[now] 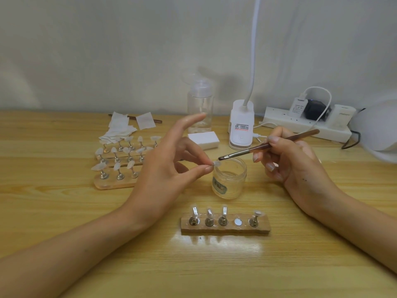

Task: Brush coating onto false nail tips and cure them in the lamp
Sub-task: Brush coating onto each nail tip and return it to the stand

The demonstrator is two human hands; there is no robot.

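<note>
Your left grip pinches a small clear nail tip, right grip holds a brown brush; curing seems undone.

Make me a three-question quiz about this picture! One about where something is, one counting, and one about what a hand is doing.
1. Where are the bristles of the brush? A) just above the small jar B) inside the tall bottle C) on the tissues
2. How many pegs stand on the near wooden stand? A) two B) four C) seven
3. What is the left hand doing? A) lying flat B) pinching a nail tip C) gripping the lamp

Answers: 1 A, the bristles hover at the jar's rim. 2 B, four pegs plus one bare magnet spot. 3 B, thumb and finger squeeze the tip.
</note>
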